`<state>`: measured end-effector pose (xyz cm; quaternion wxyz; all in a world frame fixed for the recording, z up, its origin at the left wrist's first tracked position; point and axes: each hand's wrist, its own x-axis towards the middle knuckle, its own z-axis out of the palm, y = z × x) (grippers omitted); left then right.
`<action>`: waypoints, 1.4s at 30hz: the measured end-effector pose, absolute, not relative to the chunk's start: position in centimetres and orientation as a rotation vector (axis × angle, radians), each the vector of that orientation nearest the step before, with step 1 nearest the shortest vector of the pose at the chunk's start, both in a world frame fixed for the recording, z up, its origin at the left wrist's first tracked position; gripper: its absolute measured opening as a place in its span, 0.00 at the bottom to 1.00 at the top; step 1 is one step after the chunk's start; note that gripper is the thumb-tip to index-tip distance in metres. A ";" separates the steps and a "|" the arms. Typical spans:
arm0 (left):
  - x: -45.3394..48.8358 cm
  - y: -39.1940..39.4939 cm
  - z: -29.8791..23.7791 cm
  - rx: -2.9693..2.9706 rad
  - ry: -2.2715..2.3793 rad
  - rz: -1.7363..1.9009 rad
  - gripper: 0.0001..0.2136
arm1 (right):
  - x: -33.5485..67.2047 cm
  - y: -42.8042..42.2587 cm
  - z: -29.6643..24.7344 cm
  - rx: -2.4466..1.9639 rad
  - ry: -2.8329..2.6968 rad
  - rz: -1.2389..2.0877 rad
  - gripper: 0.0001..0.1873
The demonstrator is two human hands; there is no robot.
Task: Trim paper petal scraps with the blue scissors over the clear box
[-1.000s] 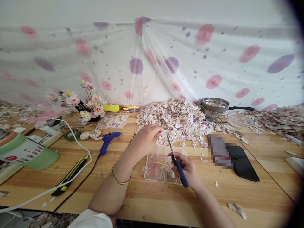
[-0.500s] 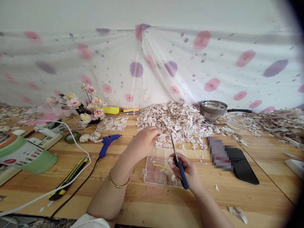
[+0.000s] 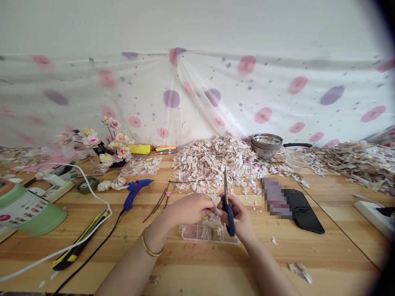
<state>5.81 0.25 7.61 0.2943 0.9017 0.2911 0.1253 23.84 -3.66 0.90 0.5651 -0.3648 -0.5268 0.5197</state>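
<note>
1. The left hand (image 3: 191,209) and right hand (image 3: 239,216) are meeting close together above the near middle of the counter (image 3: 197,263), fingertips almost touching.
2. The right hand is gripping the blue-handled scissors (image 3: 227,201), with the blades pointing straight up and closed together.
3. The left hand is pinching a small pale piece at its fingertips, just beside the scissor handles; what it is cannot be told.
4. The clear plastic box (image 3: 210,232) is lying right under both hands, partly hidden by them.
5. A dark phone (image 3: 304,211) is lying to the right of the hands, toward the right edge.
6. A blue glue gun (image 3: 134,191) is resting left of the hands, its black cord trailing to the near edge.
7. A big heap of pale petal scraps (image 3: 216,162) is sitting beyond the hands at the far edge.
8. Metal bowls (image 3: 267,144) are standing just right of the heap, and a cluster of paper flowers (image 3: 114,139) is standing toward the far left.
</note>
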 end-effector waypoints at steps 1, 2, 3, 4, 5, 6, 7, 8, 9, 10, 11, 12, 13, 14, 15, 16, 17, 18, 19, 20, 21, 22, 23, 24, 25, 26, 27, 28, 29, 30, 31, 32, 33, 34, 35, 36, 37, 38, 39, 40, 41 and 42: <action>5.7 0.3 7.2 2.325 0.795 0.334 0.09 | 23.7 -3.7 0.8 -0.862 -1.271 1.196 0.24; 5.6 0.3 6.7 2.253 0.819 0.340 0.07 | 23.5 -3.6 0.7 -0.865 -1.296 1.163 0.23; 5.5 0.4 6.3 2.189 0.841 0.353 0.06 | 23.4 -3.6 0.5 -0.869 -1.313 1.129 0.23; 5.4 0.4 5.9 2.138 0.859 0.372 0.05 | 23.4 -3.5 0.3 -0.874 -1.327 1.096 0.23; 5.3 0.5 5.5 2.100 0.873 0.394 0.05 | 23.3 -3.4 0.0 -0.879 -1.337 1.061 0.22; 5.1 0.5 5.0 2.067 0.885 0.417 0.06 | 23.3 -3.3 -0.3 -0.886 -1.345 1.020 0.22; 5.0 0.5 4.6 2.026 0.897 0.446 0.08 | 23.4 -3.2 -0.7 -0.896 -1.353 0.967 0.22; 4.9 0.5 4.2 1.984 0.909 0.475 0.11 | 23.5 -3.1 -1.0 -0.908 -1.359 0.905 0.21; 4.8 0.3 3.8 1.947 0.922 0.505 0.14 | 23.7 -2.9 -1.4 -0.922 -1.361 0.837 0.19; 4.8 0.1 3.4 1.921 0.936 0.529 0.16 | 23.9 -2.8 -1.8 -0.935 -1.362 0.769 0.18; 4.8 -0.2 3.1 1.891 0.950 0.552 0.18 | 24.1 -2.7 -2.2 -0.945 -1.358 0.710 0.18; 4.9 -0.6 2.9 1.860 0.958 0.570 0.19 | 24.3 -2.6 -2.6 -0.950 -1.363 0.648 0.18; 5.2 -1.0 2.6 1.817 0.956 0.581 0.19 | 24.5 -2.5 -3.0 -0.953 -1.383 0.575 0.19; 5.5 -1.5 2.4 1.717 0.941 0.607 0.19 | 24.7 -2.5 -3.3 -0.955 -1.418 0.486 0.21; 5.9 -2.0 2.3 1.632 0.909 0.636 0.19 | 24.9 -2.6 -3.5 -0.959 -1.469 0.385 0.23; 6.3 -2.5 2.1 1.568 0.885 0.651 0.18 | 25.0 -2.7 -3.6 -0.966 -1.526 0.278 0.24; 6.8 -2.8 2.0 1.505 0.877 0.667 0.16 | 25.1 -2.8 -3.6 -0.973 -1.582 0.177 0.24; 7.3 -3.2 2.0 1.453 0.868 0.680 0.14 | 25.1 -2.9 -3.5 -0.979 -1.629 0.095 0.24; 7.7 -3.4 1.9 1.408 0.863 0.695 0.12 | 25.1 -3.0 -3.4 -0.982 -1.660 0.041 0.23; 8.1 -3.5 1.9 1.371 0.860 0.714 0.10 | 25.0 -3.1 -3.2 -0.983 -1.680 -0.002 0.23; 8.3 -3.6 1.9 1.341 0.856 0.735 0.09 | 25.0 -3.2 -3.0 -0.983 -1.692 -0.038 0.22; 8.5 -3.6 1.9 1.320 0.851 0.753 0.09 | 24.9 -3.3 -2.8 -0.981 -1.696 -0.069 0.22; 8.6 -3.6 1.9 1.301 0.851 0.771 0.09 | 24.8 -3.3 -2.7 -0.980 -1.696 -0.091 0.21; 8.6 -3.5 2.0 1.281 0.852 0.785 0.10 | 24.8 -3.4 -2.6 -0.979 -1.691 -0.105 0.21; 8.5 -3.5 2.0 1.260 0.851 0.795 0.10 | 24.8 -3.4 -2.5 -0.977 -1.683 -0.108 0.20; 8.5 -3.5 2.1 1.239 0.849 0.803 0.09 | 24.8 -3.4 -2.4 -0.974 -1.672 -0.105 0.20; 8.4 -3.5 2.2 1.224 0.844 0.808 0.09 | 24.8 -3.4 -2.4 -0.970 -1.661 -0.101 0.19; 8.3 -3.4 2.3 1.216 0.835 0.809 0.08 | 24.8 -3.3 -2.4 -0.969 -1.653 -0.097 0.19; 8.3 -3.4 2.4 1.214 0.819 0.807 0.08 | 24.8 -3.3 -2.4 -0.970 -1.648 -0.094 0.19; 8.3 -3.4 2.5 1.216 0.796 0.797 0.09 | 24.8 -3.3 -2.4 -0.973 -1.647 -0.091 0.19; 8.3 -3.4 2.5 1.218 0.771 0.787 0.10 | 24.8 -3.3 -2.4 -0.976 -1.645 -0.090 0.19; 8.3 -3.3 2.5 1.220 0.745 0.779 0.12 | 24.8 -3.2 -2.5 -0.982 -1.641 -0.092 0.19; 8.4 -3.3 2.4 1.220 0.723 0.778 0.14 | 24.8 -3.2 -2.6 -0.987 -1.635 -0.097 0.19; 8.4 -3.3 2.3 1.220 0.709 0.787 0.16 | 24.8 -3.2 -2.6 -0.991 -1.625 -0.104 0.19; 8.5 -3.2 2.1 1.221 0.705 0.804 0.18 | 24.8 -3.2 -2.7 -0.993 -1.617 -0.109 0.19; 8.6 -3.2 2.0 1.222 0.712 0.822 0.19 | 24.8 -3.2 -2.7 -0.994 -1.612 -0.111 0.19; 8.7 -3.2 1.9 1.222 0.729 0.837 0.21 | 24.8 -3.2 -2.7 -0.994 -1.612 -0.111 0.19; 8.7 -3.2 1.7 1.220 0.750 0.844 0.22 | 24.8 -3.2 -2.7 -0.994 -1.616 -0.107 0.19; 8.8 -3.2 1.7 1.216 0.772 0.844 0.22 | 24.8 -3.2 -2.7 -0.993 -1.622 -0.104 0.19; 8.9 -3.2 1.6 1.208 0.793 0.843 0.23 | 24.8 -3.2 -2.7 -0.995 -1.628 -0.099 0.19; 8.9 -3.1 1.6 1.199 0.811 0.843 0.23 | 24.8 -3.2 -2.7 -0.997 -1.632 -0.091 0.19; 8.9 -3.1 1.5 1.192 0.827 0.845 0.22 | 24.8 -3.2 -2.7 -0.999 -1.631 -0.076 0.19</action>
